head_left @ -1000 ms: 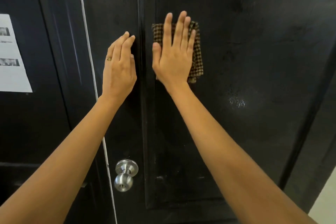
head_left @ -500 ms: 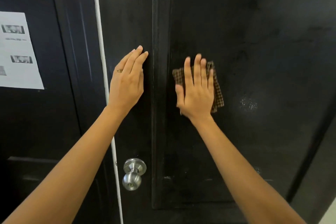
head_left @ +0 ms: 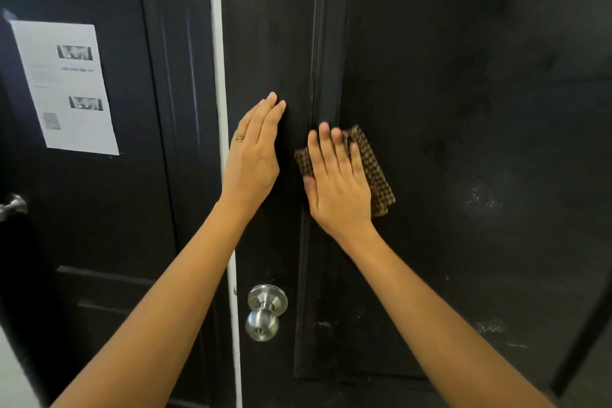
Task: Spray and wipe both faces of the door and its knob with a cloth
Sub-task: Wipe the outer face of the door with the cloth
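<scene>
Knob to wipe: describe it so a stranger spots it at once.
Start at the black door that the left hand rests on. Below that hand, near the door's left edge, sits a round steel knob. The other handle, far left, belongs to the neighbouring door.

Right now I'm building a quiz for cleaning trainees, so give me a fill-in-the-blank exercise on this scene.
1. The right hand presses a checked ____ flat on the door.
2. The left hand, wearing a ring, rests on the door and holds ____.
3. The silver knob sits ____ both hands.
Missing: cloth; nothing; below.
</scene>
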